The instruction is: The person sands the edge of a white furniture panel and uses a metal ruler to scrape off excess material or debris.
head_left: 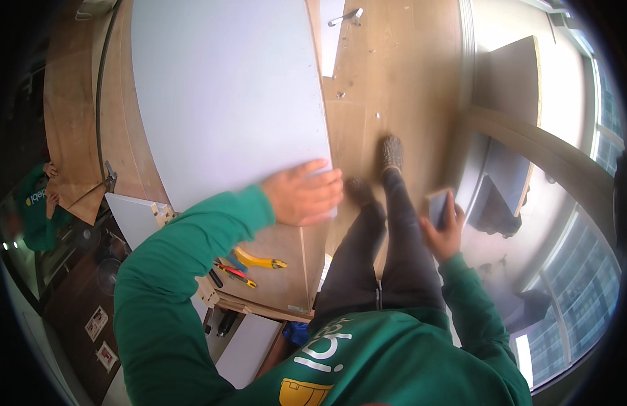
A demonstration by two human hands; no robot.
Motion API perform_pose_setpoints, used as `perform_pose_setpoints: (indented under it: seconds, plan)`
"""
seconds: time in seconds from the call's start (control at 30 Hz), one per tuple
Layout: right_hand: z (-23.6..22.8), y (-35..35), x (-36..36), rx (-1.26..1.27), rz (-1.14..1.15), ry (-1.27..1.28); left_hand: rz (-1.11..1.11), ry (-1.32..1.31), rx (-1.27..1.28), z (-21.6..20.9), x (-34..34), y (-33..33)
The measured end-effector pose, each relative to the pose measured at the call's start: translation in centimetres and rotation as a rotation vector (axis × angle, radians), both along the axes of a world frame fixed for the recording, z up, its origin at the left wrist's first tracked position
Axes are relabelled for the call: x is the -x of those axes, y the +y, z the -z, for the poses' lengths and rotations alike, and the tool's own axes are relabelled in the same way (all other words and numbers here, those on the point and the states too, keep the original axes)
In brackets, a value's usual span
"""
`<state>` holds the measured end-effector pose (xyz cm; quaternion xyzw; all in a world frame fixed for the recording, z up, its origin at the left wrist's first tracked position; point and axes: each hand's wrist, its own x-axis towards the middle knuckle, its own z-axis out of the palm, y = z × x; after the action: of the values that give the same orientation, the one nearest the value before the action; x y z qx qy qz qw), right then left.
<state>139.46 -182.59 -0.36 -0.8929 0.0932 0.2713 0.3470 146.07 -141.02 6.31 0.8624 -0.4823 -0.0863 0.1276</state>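
Note:
A large white panel [225,95] lies flat in front of me on a wooden work surface. My left hand [303,193] rests on its near right corner, fingers stretched out toward the right edge and a little blurred. Out to the right, over the floor, my right hand [443,233] is closed round a small flat block [437,206] with a tan edge and a grey face; its exact kind is unclear. Below my left wrist, on bare brown board [276,243], lie a yellow-handled tool [259,260] and a red-and-black tool [236,274].
Beside the panel on the wood floor [401,74] lie a white strip [332,40], a metal fitting [347,18] and small scraps. My feet stand there too. A wooden board edge [540,152] juts in at right, by the windows. A person in green [39,210] shows at far left.

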Motion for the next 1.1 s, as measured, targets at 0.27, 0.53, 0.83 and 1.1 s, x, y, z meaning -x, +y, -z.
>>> perform_pose_setpoints:
  seconds: [0.27, 0.53, 0.83, 1.1]
  plan:
    - [0.4, -0.3, -2.2, -0.051, -0.004, -0.011, 0.085, -0.007, 0.003, -0.7, -9.1, 0.8]
    - [1.0, -0.8, -3.1, -0.048, 0.027, 0.006, 0.193, 0.013, -0.128, -2.8, -16.9, 2.8]
    - [1.8, -1.4, -3.6, -0.041, 0.045, -0.003, 0.107, -0.089, -0.408, -4.2, -23.4, 5.5]
    - [1.1, -1.9, -4.8, -0.059, 0.075, 0.035, 0.024, -0.182, -0.638, -5.1, -29.1, 6.0]
